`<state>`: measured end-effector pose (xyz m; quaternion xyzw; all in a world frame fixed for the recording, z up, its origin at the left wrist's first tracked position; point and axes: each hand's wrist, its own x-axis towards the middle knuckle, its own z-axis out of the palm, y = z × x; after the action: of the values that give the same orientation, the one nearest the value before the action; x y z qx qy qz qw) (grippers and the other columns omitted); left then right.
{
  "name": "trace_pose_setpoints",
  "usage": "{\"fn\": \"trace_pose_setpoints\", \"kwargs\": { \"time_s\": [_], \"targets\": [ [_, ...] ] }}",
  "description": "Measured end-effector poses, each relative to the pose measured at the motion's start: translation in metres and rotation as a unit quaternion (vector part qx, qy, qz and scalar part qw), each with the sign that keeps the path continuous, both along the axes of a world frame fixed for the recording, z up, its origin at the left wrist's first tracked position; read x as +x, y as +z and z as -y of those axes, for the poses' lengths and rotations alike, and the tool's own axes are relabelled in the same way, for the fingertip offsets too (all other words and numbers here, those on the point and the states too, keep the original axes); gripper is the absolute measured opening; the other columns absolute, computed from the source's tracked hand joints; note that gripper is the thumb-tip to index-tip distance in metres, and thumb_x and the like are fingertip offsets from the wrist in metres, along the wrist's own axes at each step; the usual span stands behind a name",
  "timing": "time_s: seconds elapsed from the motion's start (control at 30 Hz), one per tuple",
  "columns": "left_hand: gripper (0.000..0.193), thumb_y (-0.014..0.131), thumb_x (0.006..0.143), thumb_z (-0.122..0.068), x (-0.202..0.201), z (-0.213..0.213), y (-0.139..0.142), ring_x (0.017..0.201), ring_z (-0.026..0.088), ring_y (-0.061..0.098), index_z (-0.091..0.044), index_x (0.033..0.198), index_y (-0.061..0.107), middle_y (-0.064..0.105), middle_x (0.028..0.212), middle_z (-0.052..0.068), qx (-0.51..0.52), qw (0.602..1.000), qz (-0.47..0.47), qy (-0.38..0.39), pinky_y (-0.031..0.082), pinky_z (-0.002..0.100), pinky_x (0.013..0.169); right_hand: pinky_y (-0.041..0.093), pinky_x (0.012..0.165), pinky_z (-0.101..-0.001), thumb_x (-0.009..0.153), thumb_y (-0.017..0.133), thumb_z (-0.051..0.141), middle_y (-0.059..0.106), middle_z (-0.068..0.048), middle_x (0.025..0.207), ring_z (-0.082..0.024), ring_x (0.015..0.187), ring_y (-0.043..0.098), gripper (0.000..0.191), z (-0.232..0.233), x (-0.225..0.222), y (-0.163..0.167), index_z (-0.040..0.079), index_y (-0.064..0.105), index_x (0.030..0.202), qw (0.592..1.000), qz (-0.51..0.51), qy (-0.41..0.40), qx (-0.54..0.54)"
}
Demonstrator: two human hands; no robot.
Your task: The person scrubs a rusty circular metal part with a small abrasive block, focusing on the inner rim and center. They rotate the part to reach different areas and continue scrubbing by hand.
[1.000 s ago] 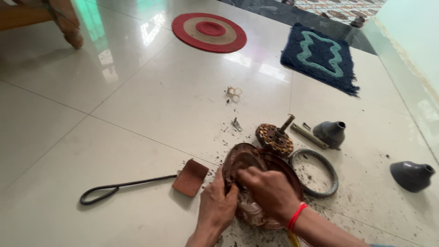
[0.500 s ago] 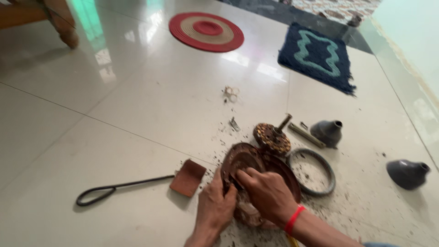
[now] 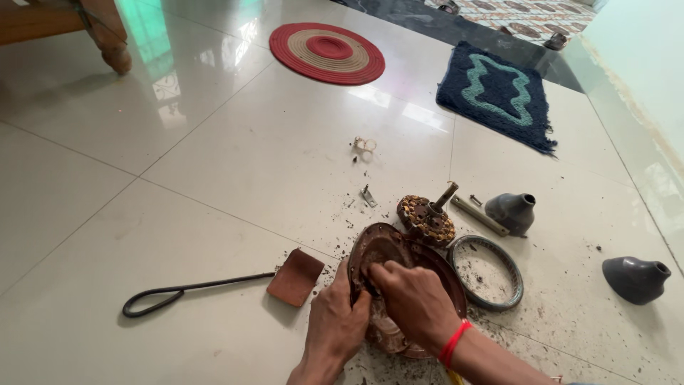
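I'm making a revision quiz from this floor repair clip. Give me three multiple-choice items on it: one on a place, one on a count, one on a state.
1. Where does the metal ring lie?
A. right of the rusty round casing
B. on the blue mat
C. on the round red mat

2. How many grey cone-shaped covers are on the floor?
A. one
B. two
C. four

3. What are the hands doing?
A. resting off the casing
B. both on the casing
C. holding the flat scraper

Answers:
1 A: ring sits beside the casing's right edge.
2 B: one near the wound core, one further right.
3 B: left hand grips the rim, right hand presses inside.
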<state>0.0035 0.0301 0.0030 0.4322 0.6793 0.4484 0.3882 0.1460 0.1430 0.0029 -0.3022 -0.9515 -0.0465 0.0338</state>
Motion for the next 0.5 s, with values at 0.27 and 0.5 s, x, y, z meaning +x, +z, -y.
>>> {"fn": "trace_pose_setpoints", "kwargs": {
  "time_s": [0.27,0.5],
  "targets": [
    [0.058,0.055,0.096,-0.02,-0.0045,-0.0061,-0.0096,0.046,0.016,0.059,-0.006,0.15,0.041,0.065,0.062,0.008,-0.003,0.999,-0.039,-0.004,0.051,0.033,0.041,0.047,0.035,-0.0246,0.091,0.057,0.002,0.072,-0.014,0.079,-0.012,0.044,0.056,0.017,0.0018,-0.0013,0.0036,0.002,0.067,0.105,0.999,-0.022,0.031,0.026],
    [0.061,0.054,0.099,-0.024,-0.0023,-0.0036,-0.0038,0.045,0.014,0.051,-0.004,0.152,0.033,0.057,0.06,0.002,-0.072,0.997,-0.024,-0.025,0.048,0.029,0.04,0.047,0.036,-0.0269,0.102,0.055,0.002,0.069,-0.013,0.072,-0.015,0.044,0.059,0.01,-0.0018,-0.0036,-0.0001,0.0,0.064,0.105,0.998,0.052,-0.012,0.018]
  ]
}}
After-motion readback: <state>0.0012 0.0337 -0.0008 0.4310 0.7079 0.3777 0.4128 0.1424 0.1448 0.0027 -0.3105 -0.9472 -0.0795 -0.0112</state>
